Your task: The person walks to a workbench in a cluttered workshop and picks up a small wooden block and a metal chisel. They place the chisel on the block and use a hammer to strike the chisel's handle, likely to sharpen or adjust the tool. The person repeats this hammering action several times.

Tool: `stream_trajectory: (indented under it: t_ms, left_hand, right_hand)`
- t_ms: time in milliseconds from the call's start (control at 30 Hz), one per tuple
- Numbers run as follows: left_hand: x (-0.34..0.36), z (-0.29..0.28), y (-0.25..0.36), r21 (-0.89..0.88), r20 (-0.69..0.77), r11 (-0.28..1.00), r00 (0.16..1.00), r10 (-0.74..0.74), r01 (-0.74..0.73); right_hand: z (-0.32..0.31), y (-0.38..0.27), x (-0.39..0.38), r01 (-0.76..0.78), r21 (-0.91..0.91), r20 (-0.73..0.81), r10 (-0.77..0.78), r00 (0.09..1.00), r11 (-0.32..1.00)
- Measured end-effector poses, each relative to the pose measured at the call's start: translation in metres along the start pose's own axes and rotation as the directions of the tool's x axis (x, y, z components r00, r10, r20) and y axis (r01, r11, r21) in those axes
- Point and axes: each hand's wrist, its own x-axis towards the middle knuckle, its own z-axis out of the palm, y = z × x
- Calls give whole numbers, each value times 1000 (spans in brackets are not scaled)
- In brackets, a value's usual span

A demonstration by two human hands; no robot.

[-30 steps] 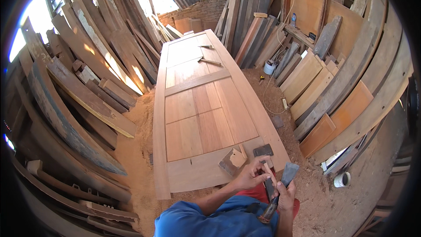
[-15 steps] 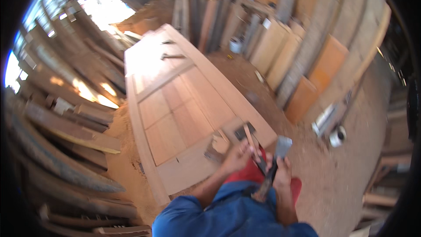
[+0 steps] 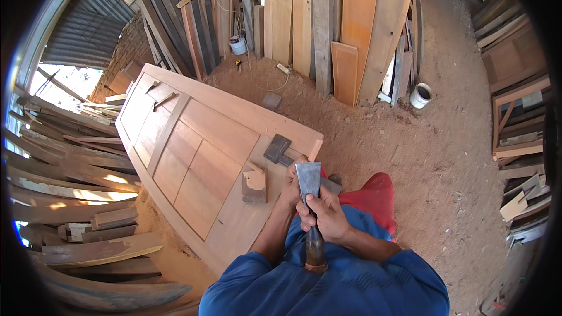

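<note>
My right hand [image 3: 325, 215] is closed around a wide chisel [image 3: 308, 178], its flat steel blade pointing up and its dark handle down toward my blue shirt. Just behind the blade is my left hand [image 3: 291, 182], its fingers bent and partly hidden by the chisel. A narrow wooden strip [image 3: 315, 151] shows past the blade, apparently in that left hand. Close by on the panelled wooden door [image 3: 225, 222] lie a dark, mallet-like block [image 3: 277, 148] and a brown wooden block [image 3: 254, 192] with a paler patch on top.
Toward the door's far end lies a hammer [image 3: 164, 100]. Stacked timber [image 3: 99, 187] crowds the left side. Upright boards [image 3: 281, 26] lean along the back. A white bucket [image 3: 420, 96] stands on the dirt floor [image 3: 433, 169]; more wood [image 3: 518, 111] is piled at right.
The view has swung right, bringing more of the floor into sight. My right hand has brought the chisel inward, upright in front of my left hand, and the strip is now mostly hidden.
</note>
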Motion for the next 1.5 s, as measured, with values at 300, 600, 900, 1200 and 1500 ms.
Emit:
stream_trajectory:
  t_ms: [300, 600, 900, 1200, 1500]
  left_hand:
    - [-35, 27, 27, 144, -218, 979, 970, -109, 142]
    - [-112, 30, 21, 314, -230, 885, 931, -282, 345]
    - [-19, 6, 39, 37, -291, 965, 926, -238, 260]
    - [0, 10, 40, 97, -312, 961, 925, -216, 258]
    - [-104, 10, 10, 377, -162, 869, 947, -278, 320]
  right_hand:
    - [-5, 0, -10, -6, -34, 12, 6, 1000, 999]
    - [-15, -30, -25, 313, -138, -214, -337, 917, 940]
    - [-30, -30, 22, 196, -7, -163, -195, 967, 981]
    - [3, 2, 11, -33, -36, 7, 33, 999, 999]
    - [4, -35, -25, 329, -127, -19, -334, 943, 936]
